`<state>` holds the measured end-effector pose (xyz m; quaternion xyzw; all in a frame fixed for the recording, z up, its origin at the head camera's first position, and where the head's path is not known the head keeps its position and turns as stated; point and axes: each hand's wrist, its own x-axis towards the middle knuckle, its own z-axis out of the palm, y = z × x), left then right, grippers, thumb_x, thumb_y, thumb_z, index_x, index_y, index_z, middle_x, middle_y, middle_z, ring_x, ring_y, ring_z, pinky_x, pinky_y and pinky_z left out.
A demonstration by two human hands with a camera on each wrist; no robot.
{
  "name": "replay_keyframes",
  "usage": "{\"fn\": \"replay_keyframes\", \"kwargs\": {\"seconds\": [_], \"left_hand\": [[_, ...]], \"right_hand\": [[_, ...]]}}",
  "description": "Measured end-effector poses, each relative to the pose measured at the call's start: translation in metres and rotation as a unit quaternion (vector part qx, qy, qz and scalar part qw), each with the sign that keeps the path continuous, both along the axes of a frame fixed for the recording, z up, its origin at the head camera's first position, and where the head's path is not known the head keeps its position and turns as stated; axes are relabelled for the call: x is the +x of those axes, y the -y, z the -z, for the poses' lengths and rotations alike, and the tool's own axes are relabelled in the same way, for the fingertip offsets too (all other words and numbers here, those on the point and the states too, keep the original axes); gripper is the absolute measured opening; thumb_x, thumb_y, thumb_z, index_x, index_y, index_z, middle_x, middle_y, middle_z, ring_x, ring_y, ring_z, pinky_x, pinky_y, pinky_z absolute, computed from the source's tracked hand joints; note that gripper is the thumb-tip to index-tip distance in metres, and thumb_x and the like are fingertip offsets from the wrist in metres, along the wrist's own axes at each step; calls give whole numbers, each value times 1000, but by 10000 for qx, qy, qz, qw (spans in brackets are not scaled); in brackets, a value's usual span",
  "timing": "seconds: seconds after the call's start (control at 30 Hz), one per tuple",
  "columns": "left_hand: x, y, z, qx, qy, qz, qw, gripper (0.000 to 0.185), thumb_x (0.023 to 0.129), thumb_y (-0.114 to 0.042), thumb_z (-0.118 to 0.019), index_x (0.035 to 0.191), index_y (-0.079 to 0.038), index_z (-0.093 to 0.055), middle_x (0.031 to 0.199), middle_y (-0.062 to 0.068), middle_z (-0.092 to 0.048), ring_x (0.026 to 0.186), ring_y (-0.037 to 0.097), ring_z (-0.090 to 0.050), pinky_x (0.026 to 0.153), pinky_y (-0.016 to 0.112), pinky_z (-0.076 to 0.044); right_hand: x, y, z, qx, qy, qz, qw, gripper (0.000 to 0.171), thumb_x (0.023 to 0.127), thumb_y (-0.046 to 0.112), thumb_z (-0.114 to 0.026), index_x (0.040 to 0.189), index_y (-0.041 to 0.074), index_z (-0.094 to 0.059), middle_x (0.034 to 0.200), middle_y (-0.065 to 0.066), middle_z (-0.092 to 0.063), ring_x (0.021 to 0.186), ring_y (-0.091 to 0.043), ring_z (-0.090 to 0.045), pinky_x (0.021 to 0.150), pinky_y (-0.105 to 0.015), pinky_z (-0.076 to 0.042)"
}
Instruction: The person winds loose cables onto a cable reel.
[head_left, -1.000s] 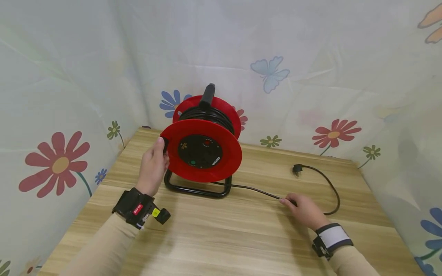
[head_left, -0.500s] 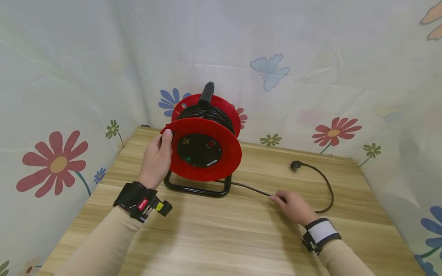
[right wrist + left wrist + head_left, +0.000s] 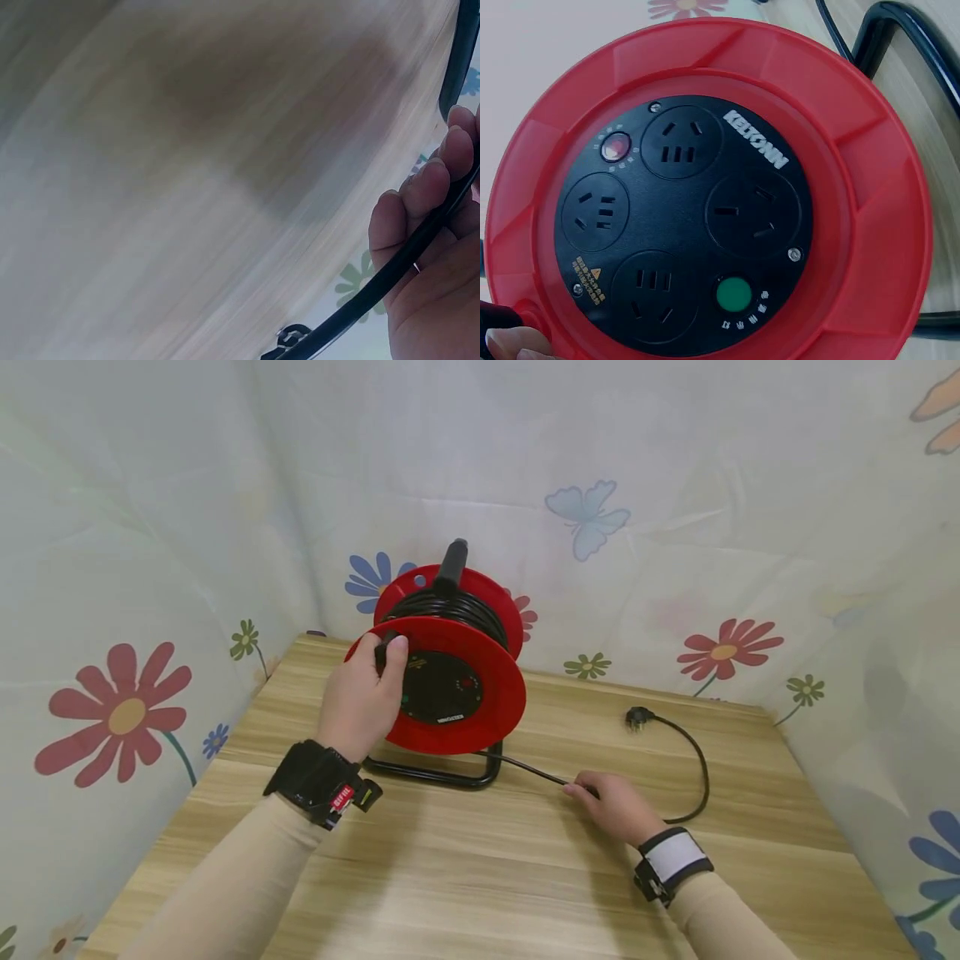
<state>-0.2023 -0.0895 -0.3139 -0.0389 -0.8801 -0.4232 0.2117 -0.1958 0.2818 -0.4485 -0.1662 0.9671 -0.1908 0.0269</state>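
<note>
A red cable reel (image 3: 457, 693) stands on a black tube frame (image 3: 450, 772) at the back left of the wooden table (image 3: 480, 877). Its black socket face (image 3: 690, 225) has several outlets and a green button (image 3: 733, 295). My left hand (image 3: 363, 693) grips the small black crank knob (image 3: 384, 652) at the top left of the front flange. My right hand (image 3: 611, 806) holds the black cable (image 3: 532, 770) low over the table, right of the reel; the cable (image 3: 390, 277) runs under my curled fingers (image 3: 420, 195). The plug (image 3: 636, 718) lies on the table beyond that hand.
White cloth printed with flowers (image 3: 123, 714) and a butterfly (image 3: 587, 522) walls the table on the left, back and right. A black carry handle (image 3: 452, 564) sticks up from the reel. The slack cable loops (image 3: 701, 777) right of my right hand.
My left hand has carried the knob up and to the right along the flange, turning the reel. My right hand has slid left along with the cable, and the plug has drawn nearer the reel.
</note>
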Motion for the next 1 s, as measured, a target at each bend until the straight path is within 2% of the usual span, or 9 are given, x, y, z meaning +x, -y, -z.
{"fn": "replay_keyframes", "kwargs": {"seconds": [0.33,0.63,1.0], "left_hand": [[-2,-10,-4,-619,-136,27,9980,47,88,-59,-25,87,-14,-39,56,3,-43,47,18,-44,41,31,-32],[-1,-18,-7,-649,-146,106,9977,46,88,-59,-24,87,-15,-37,54,2,-43,45,16,-45,41,31,-34],[1,-28,-13,-775,-212,218,9965,42,89,-56,-26,85,-15,-35,52,1,-43,41,14,-44,39,31,-35]], "right_hand": [[-4,12,-1,-50,73,-166,9998,29,89,46,-47,73,23,-55,56,10,-41,50,-5,-39,48,-26,-35],[-6,21,-2,-19,138,-111,9998,26,89,39,-50,71,21,-54,55,8,-41,50,-7,-39,47,-27,-34],[-7,33,-3,-61,108,-201,9997,19,90,33,-52,77,20,-57,60,8,-46,54,-8,-42,51,-28,-36]]}}
